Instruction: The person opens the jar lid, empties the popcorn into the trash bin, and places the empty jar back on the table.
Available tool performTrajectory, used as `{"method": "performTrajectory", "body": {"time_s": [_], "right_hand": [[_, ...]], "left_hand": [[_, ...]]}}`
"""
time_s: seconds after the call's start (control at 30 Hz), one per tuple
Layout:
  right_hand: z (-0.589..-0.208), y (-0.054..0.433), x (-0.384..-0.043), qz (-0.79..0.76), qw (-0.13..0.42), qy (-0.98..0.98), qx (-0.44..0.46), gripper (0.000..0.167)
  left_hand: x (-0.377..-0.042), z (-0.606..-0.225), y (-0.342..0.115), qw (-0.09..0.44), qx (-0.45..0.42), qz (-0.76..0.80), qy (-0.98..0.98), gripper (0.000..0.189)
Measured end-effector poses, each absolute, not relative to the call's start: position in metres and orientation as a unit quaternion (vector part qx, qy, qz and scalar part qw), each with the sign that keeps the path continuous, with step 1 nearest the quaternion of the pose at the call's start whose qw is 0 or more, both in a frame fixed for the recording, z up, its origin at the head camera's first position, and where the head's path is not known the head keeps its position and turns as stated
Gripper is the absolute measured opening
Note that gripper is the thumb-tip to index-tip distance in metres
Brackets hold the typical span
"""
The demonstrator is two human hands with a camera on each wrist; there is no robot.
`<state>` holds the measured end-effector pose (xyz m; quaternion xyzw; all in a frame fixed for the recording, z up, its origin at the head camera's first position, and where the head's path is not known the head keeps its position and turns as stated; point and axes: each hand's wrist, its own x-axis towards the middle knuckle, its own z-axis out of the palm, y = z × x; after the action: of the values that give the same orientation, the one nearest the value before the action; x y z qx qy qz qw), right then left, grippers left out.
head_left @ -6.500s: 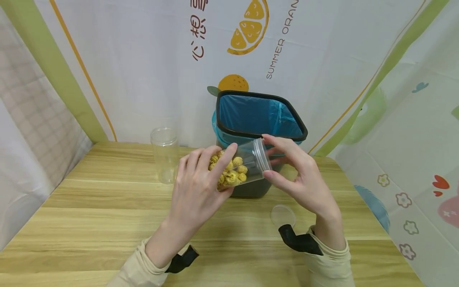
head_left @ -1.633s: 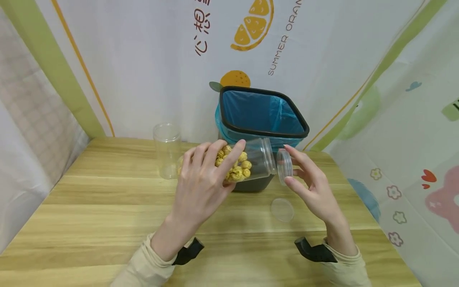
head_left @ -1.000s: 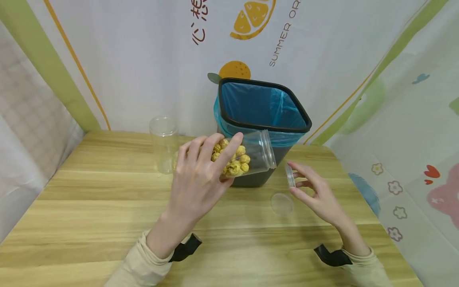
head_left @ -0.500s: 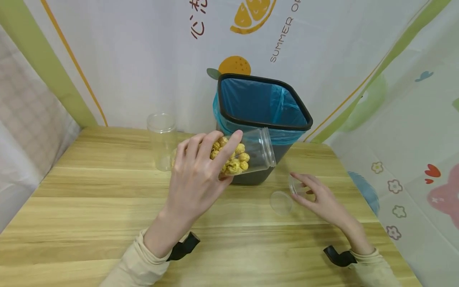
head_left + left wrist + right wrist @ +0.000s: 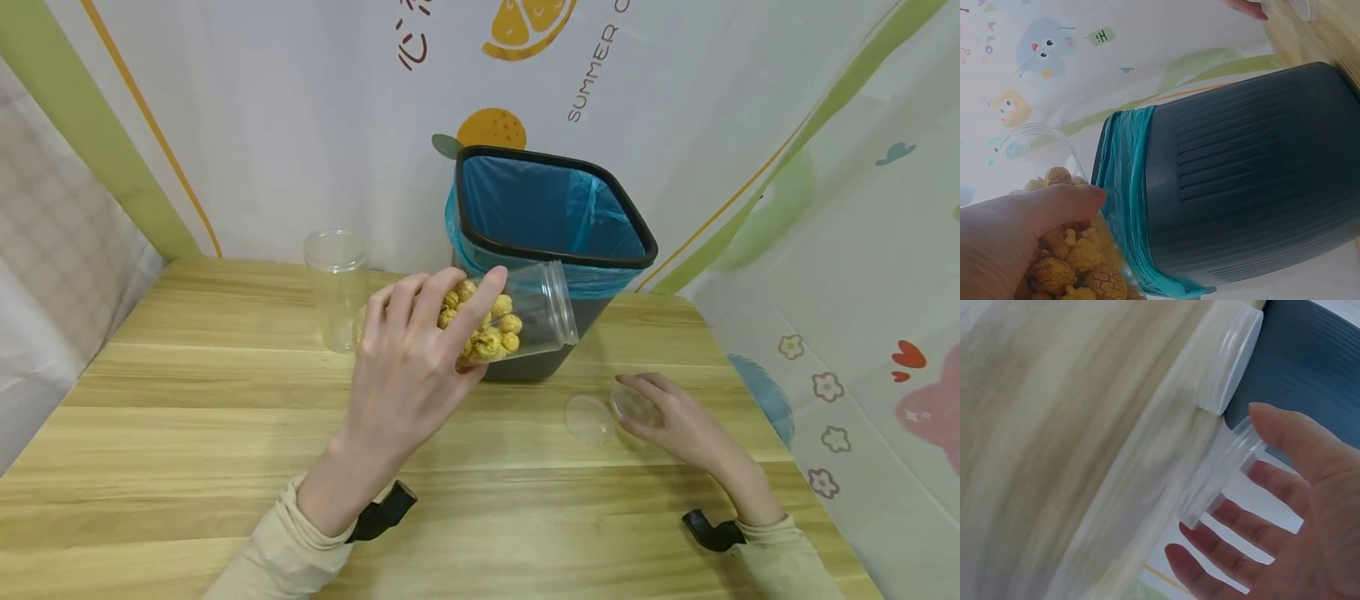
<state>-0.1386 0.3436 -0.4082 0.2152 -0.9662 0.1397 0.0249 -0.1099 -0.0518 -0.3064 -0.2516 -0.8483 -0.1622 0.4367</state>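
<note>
My left hand (image 5: pixel 405 358) grips a clear plastic jar (image 5: pixel 531 310) partly filled with yellow popcorn (image 5: pixel 487 340). The jar lies tilted on its side in the air, its uncapped mouth pointing right, in front of the bin. In the left wrist view, the thumb presses along the jar wall over the popcorn (image 5: pixel 1085 265). My right hand (image 5: pixel 686 427) is low at the right side of the table, thumb and fingertips around the edge of a clear screw lid (image 5: pixel 1222 478). A second clear lid (image 5: pixel 588 419) lies on the table just left of it.
A dark bin (image 5: pixel 525 368) with a black rim and a blue liner bag (image 5: pixel 525 204) stands behind the jar. Left of it, at the back of the wooden table (image 5: pixel 225 433), stands another clear jar (image 5: pixel 335 292). Printed curtains (image 5: pixel 300 125) hang behind and at the sides.
The right hand unscrewed the lid, drew it off to the right and lowered it to the table beside the other lid. The left hand keeps the jar tilted in about the same place.
</note>
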Motion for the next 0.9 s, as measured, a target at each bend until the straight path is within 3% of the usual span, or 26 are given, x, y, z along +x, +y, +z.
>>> {"method": "performTrajectory", "body": {"time_s": [0.67, 0.9], "right_hand": [[-0.4098, 0.3528, -0.1353, 0.114, -0.044, -0.973, 0.196, 0.069], [-0.4137, 0.3532, -0.1355, 0.113, -0.045, -0.973, 0.197, 0.072]], "left_hand": [[-0.1111, -0.3052, -0.052, 0.424, -0.253, -0.166, -0.854, 0.093], [-0.112, -0.3063, -0.0521, 0.427, -0.252, -0.168, -0.852, 0.092]]}}
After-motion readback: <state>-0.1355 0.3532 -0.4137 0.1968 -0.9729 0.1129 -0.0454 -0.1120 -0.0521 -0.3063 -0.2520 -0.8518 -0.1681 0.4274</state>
